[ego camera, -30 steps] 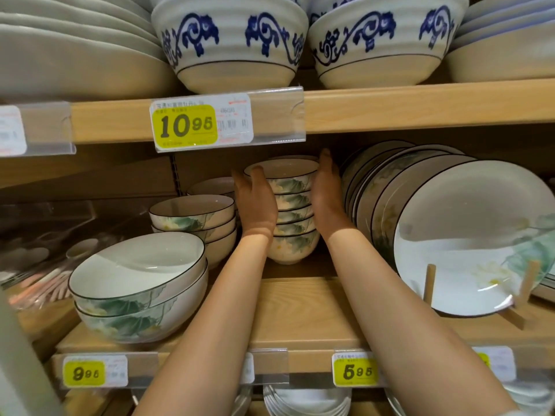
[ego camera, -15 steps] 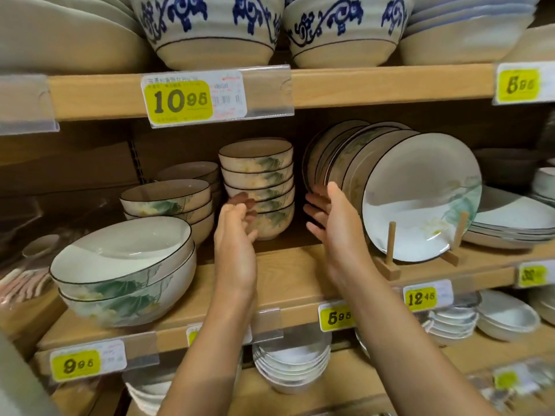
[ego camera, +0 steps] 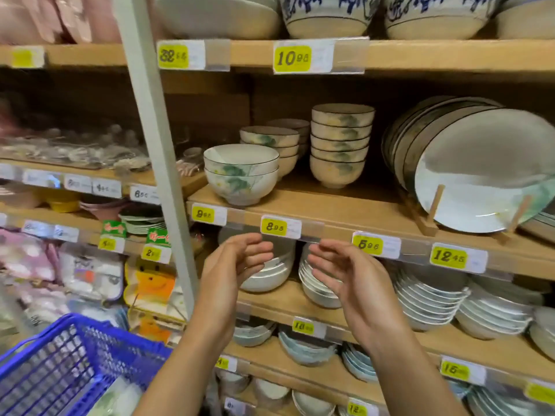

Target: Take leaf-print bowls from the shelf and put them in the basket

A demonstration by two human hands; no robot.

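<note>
Hands centre frame, left hand [ego camera: 237,262] & right hand [ego camera: 345,274] both empty w/ fingers curled loose; leaf-print bowls [ego camera: 341,145] stacked above; basket [ego camera: 60,364] lower left.

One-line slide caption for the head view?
Both empty hands, left and right, hover below stacked leaf-print ceramic bowls; blue plastic basket at lower left.

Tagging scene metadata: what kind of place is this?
Most likely a homeware shop aisle: yellow price tags line the wooden shelf edges, stacked leaf-print bowls and plates sit on display, and a blue basket waits nearby.
</note>
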